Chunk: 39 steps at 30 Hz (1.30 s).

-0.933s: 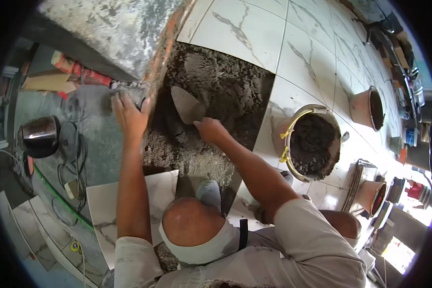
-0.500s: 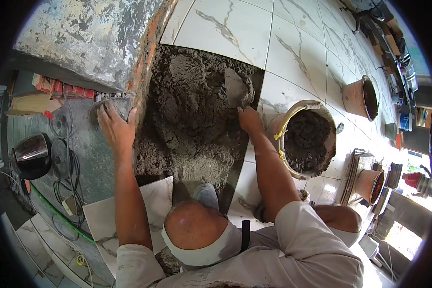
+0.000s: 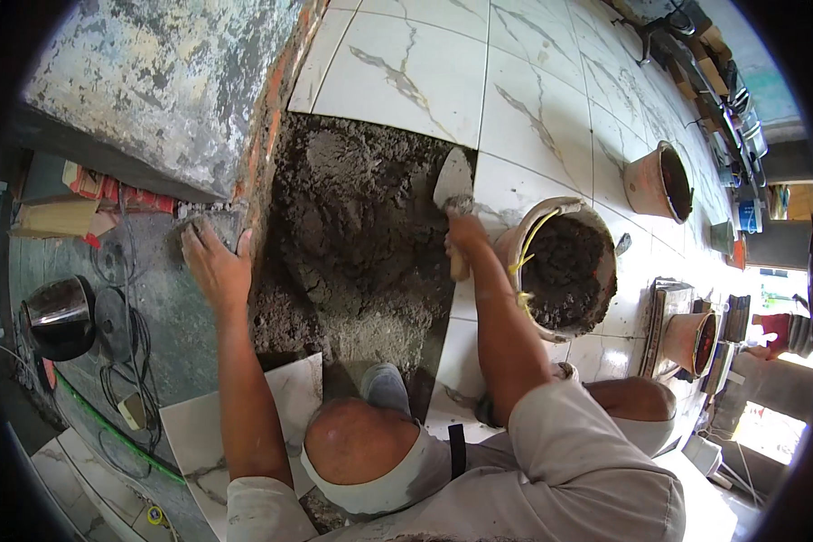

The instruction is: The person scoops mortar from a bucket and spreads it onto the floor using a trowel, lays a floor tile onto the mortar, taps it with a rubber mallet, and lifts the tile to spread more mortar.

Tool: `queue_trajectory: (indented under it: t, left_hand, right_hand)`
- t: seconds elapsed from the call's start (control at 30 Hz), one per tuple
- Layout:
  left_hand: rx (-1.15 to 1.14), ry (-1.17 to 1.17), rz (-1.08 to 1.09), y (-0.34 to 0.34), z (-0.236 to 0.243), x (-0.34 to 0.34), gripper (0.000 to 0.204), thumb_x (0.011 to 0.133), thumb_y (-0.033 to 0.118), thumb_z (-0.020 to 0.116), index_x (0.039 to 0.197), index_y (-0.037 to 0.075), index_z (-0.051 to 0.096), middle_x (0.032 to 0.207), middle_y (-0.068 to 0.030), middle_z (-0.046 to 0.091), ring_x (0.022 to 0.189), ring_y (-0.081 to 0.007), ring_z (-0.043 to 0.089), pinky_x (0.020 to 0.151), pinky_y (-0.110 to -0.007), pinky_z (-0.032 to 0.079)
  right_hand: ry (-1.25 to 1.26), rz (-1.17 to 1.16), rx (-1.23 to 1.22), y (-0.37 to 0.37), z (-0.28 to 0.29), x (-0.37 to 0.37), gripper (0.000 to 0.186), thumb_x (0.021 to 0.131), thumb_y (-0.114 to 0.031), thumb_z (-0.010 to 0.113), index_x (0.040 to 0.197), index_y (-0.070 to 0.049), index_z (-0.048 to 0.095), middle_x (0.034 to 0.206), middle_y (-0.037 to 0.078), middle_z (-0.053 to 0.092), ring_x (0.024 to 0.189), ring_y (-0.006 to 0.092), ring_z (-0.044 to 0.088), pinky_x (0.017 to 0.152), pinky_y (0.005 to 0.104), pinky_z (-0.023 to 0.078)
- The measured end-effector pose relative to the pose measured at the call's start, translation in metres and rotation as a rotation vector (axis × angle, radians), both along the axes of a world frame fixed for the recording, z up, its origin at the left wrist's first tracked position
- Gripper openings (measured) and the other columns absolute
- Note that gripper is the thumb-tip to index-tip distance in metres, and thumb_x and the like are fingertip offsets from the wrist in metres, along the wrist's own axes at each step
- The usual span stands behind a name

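My right hand (image 3: 468, 237) is closed around the wooden handle of a trowel (image 3: 453, 176). Its pointed grey blade lies over the right edge of a patch of dark wet mortar (image 3: 352, 230), beside the laid tiles. Fingers spread, my left hand (image 3: 215, 266) rests flat on a grey cement ledge (image 3: 176, 316) to the left of the mortar. Just right of my right forearm stands a bucket (image 3: 508, 246) with a yellow handle, holding more mortar (image 3: 562, 271).
White marbled tiles (image 3: 425, 72) border the mortar at the far side and right. A loose tile (image 3: 289, 397) lies by my left knee. Cables (image 3: 135, 343) and a dark helmet-like object (image 3: 59, 316) sit at left. Another bucket (image 3: 646, 185) stands far right. A peeling wall (image 3: 154, 81) rises far left.
My right hand has turned the trowel, drawing its blade up and right to the mortar's edge; the wooden handle now shows. My left hand stays on the ledge. The view has shifted slightly.
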<state>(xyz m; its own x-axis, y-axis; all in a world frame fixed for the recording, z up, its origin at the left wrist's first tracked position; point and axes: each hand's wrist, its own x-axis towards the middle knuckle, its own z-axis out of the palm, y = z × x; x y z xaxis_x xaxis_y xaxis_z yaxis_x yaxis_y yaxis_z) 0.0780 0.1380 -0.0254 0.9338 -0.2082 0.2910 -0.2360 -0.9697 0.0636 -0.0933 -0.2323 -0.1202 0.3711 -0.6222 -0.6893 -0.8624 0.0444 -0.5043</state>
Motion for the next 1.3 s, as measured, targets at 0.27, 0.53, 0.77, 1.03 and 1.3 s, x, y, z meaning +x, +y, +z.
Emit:
queue_trajectory:
  t: [0.27, 0.53, 0.77, 1.03, 1.3]
  left_hand:
    - [0.058, 0.01, 0.004, -0.002, -0.002, 0.0, 0.076, 0.085, 0.049, 0.061, 0.136, -0.003, 0.038, 0.136, -0.0294, 0.038, 0.13, -0.0442, 0.034, 0.107, -0.051, 0.031]
    - [0.064, -0.012, 0.008, -0.004, 0.0, -0.001, 0.075, 0.086, 0.048, 0.061, 0.136, -0.003, 0.037, 0.136, -0.029, 0.038, 0.129, -0.0433, 0.036, 0.107, -0.051, 0.031]
    - [0.092, -0.035, 0.004, -0.003, -0.004, -0.001, 0.075, 0.086, 0.048, 0.06, 0.137, -0.002, 0.036, 0.136, -0.0269, 0.039, 0.13, -0.0421, 0.035, 0.108, -0.05, 0.031]
    - [0.06, -0.042, 0.008, -0.003, -0.003, 0.0, 0.075, 0.086, 0.051, 0.058, 0.136, -0.002, 0.038, 0.136, -0.0297, 0.039, 0.129, -0.0443, 0.036, 0.107, -0.05, 0.031]
    - [0.09, -0.042, 0.031, -0.003, -0.003, -0.001, 0.073, 0.085, 0.048, 0.062, 0.134, -0.003, 0.041, 0.136, -0.0278, 0.04, 0.129, -0.043, 0.036, 0.107, -0.051, 0.031]
  right_hand:
    - [-0.296, -0.454, 0.471, 0.052, 0.013, 0.011, 0.038, 0.093, -0.042, 0.052, 0.085, -0.006, 0.049, 0.063, 0.007, 0.051, 0.052, 0.0206, 0.054, 0.047, 0.038, 0.05]
    - [-0.194, -0.121, 0.524, 0.035, 0.023, 0.01, 0.037, 0.093, -0.042, 0.052, 0.084, -0.006, 0.049, 0.062, 0.007, 0.051, 0.05, 0.0209, 0.053, 0.047, 0.0388, 0.049]
    - [-0.141, -0.173, 0.512, 0.074, 0.011, 0.025, 0.035, 0.094, -0.04, 0.05, 0.091, -0.005, 0.05, 0.066, 0.008, 0.053, 0.052, 0.0228, 0.054, 0.047, 0.0409, 0.049]
    - [-0.035, 0.192, 0.403, 0.044, 0.028, -0.011, 0.039, 0.095, -0.037, 0.047, 0.088, 0.001, 0.051, 0.062, 0.011, 0.053, 0.049, 0.0243, 0.054, 0.044, 0.0408, 0.047]
    - [-0.041, 0.687, 0.245, 0.074, 0.029, 0.007, 0.036, 0.097, -0.032, 0.045, 0.09, 0.001, 0.056, 0.07, 0.015, 0.057, 0.063, 0.0303, 0.063, 0.055, 0.0418, 0.052]
